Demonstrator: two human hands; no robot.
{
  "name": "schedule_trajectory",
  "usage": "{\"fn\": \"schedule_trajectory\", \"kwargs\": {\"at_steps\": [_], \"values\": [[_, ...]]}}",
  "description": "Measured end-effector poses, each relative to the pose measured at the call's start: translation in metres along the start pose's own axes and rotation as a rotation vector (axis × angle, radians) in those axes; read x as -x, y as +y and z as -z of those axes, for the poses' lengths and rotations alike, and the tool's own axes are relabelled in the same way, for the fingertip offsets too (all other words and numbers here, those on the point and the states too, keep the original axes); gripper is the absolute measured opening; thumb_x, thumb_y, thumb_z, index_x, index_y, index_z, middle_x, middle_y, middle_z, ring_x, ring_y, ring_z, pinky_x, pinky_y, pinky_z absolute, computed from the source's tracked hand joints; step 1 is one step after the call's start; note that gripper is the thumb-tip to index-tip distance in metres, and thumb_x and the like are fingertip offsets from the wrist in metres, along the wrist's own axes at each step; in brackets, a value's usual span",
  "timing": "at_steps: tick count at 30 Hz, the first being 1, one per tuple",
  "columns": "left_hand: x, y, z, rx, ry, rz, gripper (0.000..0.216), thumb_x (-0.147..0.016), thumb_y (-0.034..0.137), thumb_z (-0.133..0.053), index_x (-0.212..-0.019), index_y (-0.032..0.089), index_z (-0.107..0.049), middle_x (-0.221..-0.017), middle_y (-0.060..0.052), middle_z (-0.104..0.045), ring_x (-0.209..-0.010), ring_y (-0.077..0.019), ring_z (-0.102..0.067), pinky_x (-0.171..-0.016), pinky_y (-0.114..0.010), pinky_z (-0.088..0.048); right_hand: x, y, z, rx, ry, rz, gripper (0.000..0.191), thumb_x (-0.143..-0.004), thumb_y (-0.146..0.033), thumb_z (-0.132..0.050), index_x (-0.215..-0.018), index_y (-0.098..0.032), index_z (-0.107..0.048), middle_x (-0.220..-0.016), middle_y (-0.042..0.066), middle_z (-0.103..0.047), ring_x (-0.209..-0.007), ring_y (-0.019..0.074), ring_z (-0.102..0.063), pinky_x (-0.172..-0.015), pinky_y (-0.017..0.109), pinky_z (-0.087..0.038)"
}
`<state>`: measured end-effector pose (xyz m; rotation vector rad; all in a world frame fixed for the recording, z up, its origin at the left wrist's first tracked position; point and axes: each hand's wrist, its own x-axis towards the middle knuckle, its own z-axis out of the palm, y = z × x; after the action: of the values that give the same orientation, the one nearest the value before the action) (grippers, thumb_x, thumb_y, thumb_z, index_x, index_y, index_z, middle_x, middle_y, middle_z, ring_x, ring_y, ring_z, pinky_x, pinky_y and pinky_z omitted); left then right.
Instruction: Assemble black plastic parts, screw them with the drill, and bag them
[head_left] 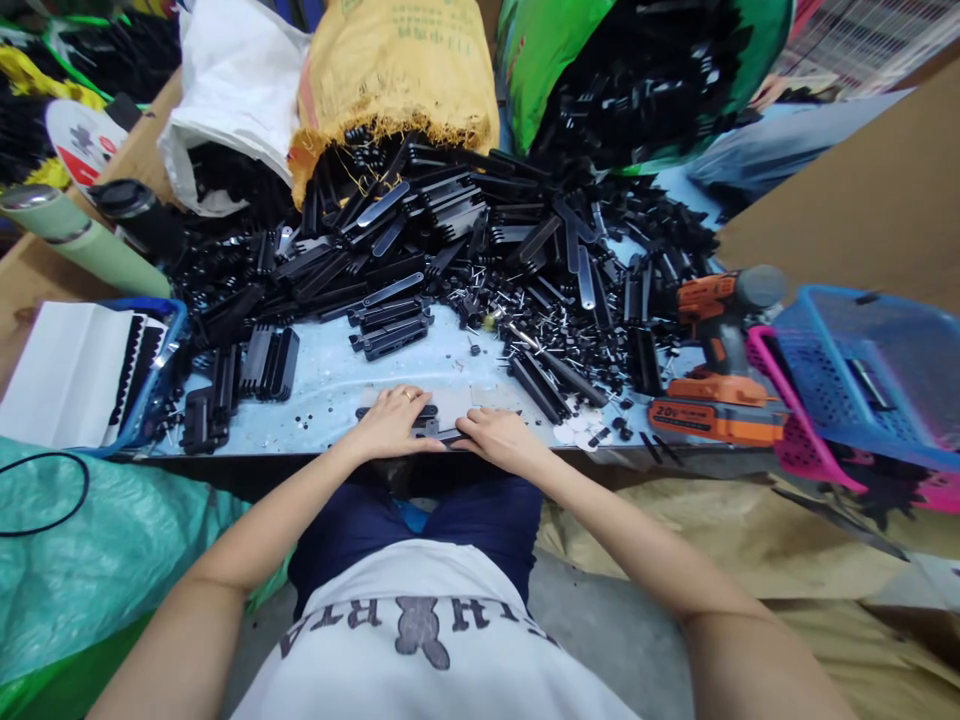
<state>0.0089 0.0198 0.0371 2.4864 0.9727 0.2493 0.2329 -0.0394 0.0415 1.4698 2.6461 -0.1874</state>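
Note:
At the front edge of the blue table, my left hand (391, 424) presses on a small black plastic part (426, 424), its fingers bent over it. My right hand (504, 438) is closed at the right end of a thin dark strip beside that part; its fingertips hide most of what they pinch. A pale flat sheet (456, 402) lies under and behind the fingers. Just beyond are stacked black slotted parts (391, 325). Loose screws and small black pieces (559, 345) lie to the right, near a long metal-tipped tool (559, 367).
A large heap of black parts (450, 215) spills from a yellow sack (401, 75). On the right stand an orange cordless drill (720, 365) and a blue basket (885, 370). To the left are a green bottle (90, 240) and a blue tray (161, 385).

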Motion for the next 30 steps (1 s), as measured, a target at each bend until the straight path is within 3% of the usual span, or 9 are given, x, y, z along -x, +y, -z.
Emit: {"fn": "schedule_trajectory", "kwargs": {"at_steps": [4,9,13,16,19,22,26,28,30], "values": [[-0.004,-0.001,-0.01,-0.092,0.033,-0.039,0.072,-0.064,0.072,-0.061,-0.111,0.018,-0.053,-0.108,-0.013,-0.056,-0.103,-0.0304,-0.052,-0.09,-0.044,-0.039,0.001,-0.007,-0.003,0.061,0.022,-0.079,0.037,-0.094,-0.049,-0.036,-0.095,-0.019,-0.058,-0.088,0.008,-0.061,-0.078,0.0189,-0.057,-0.062,0.028,-0.029],[0.002,-0.001,-0.02,-0.117,0.105,-0.057,0.048,-0.077,0.057,-0.058,-0.104,0.017,-0.051,-0.096,-0.011,-0.059,-0.092,-0.0264,-0.057,-0.079,-0.037,-0.045,0.001,-0.017,0.01,0.095,0.096,-0.107,0.035,-0.096,-0.044,-0.035,-0.101,-0.019,-0.059,-0.088,0.01,-0.061,-0.081,0.02,-0.054,-0.065,0.03,-0.028],[0.008,-0.006,-0.022,-0.095,0.201,-0.078,0.044,-0.081,0.055,-0.055,-0.103,0.017,-0.052,-0.095,-0.011,-0.06,-0.092,-0.0249,-0.059,-0.078,-0.035,-0.046,-0.004,-0.017,0.02,0.099,0.12,-0.099,0.034,-0.096,-0.043,-0.036,-0.1,-0.019,-0.06,-0.088,0.011,-0.06,-0.08,0.0208,-0.053,-0.066,0.031,-0.027],[0.002,-0.005,-0.018,-0.065,0.148,-0.04,0.049,-0.078,0.058,-0.058,-0.105,0.017,-0.053,-0.094,-0.01,-0.061,-0.092,-0.0256,-0.059,-0.078,-0.036,-0.047,-0.007,-0.007,0.017,0.078,0.119,-0.094,0.036,-0.095,-0.045,-0.037,-0.097,-0.018,-0.061,-0.088,0.01,-0.061,-0.08,0.0207,-0.054,-0.067,0.03,-0.027],[-0.03,0.003,-0.012,-0.028,0.056,-0.038,0.051,-0.081,0.054,-0.056,-0.116,0.017,-0.051,-0.105,-0.012,-0.06,-0.101,-0.027,-0.056,-0.084,-0.038,-0.045,-0.007,0.006,0.006,0.045,0.119,-0.095,0.036,-0.094,-0.046,-0.04,-0.095,-0.017,-0.061,-0.086,0.009,-0.061,-0.081,0.0203,-0.055,-0.067,0.029,-0.029],[-0.089,0.015,-0.013,-0.022,0.091,-0.026,0.037,-0.092,0.031,-0.044,-0.127,0.018,-0.046,-0.116,-0.012,-0.056,-0.108,-0.025,-0.053,-0.09,-0.038,-0.042,-0.002,0.013,-0.005,0.037,0.121,-0.123,0.036,-0.093,-0.047,-0.043,-0.093,-0.016,-0.062,-0.084,0.008,-0.062,-0.081,0.0196,-0.055,-0.067,0.028,-0.032],[-0.159,0.026,-0.022,-0.015,0.062,0.064,0.023,-0.086,0.009,-0.045,-0.101,0.008,-0.063,-0.104,-0.016,-0.061,-0.097,-0.0241,-0.058,-0.084,-0.034,-0.045,0.002,0.022,-0.003,0.037,0.18,-0.131,0.041,-0.092,-0.051,-0.041,-0.093,-0.016,-0.063,-0.087,0.009,-0.063,-0.084,0.0204,-0.054,-0.071,0.029,-0.035],[-0.168,0.026,-0.023,-0.001,0.089,0.088,0.021,-0.084,0.006,-0.045,-0.091,0.007,-0.065,-0.097,-0.016,-0.063,-0.093,-0.0235,-0.06,-0.083,-0.033,-0.045,-0.003,0.036,0.005,0.039,0.262,-0.215,0.038,-0.095,-0.043,-0.038,-0.099,-0.015,-0.062,-0.093,0.01,-0.064,-0.088,0.0212,-0.053,-0.074,0.03,-0.035],[-0.157,0.021,-0.018,0.007,0.123,0.105,0.02,-0.085,0.01,-0.047,-0.093,0.008,-0.065,-0.094,-0.014,-0.065,-0.092,-0.0224,-0.06,-0.083,-0.032,-0.046,-0.016,0.056,0.016,0.056,0.344,-0.353,0.033,-0.096,-0.033,-0.036,-0.104,-0.013,-0.061,-0.098,0.012,-0.063,-0.092,0.0224,-0.051,-0.077,0.031,-0.036]]}}
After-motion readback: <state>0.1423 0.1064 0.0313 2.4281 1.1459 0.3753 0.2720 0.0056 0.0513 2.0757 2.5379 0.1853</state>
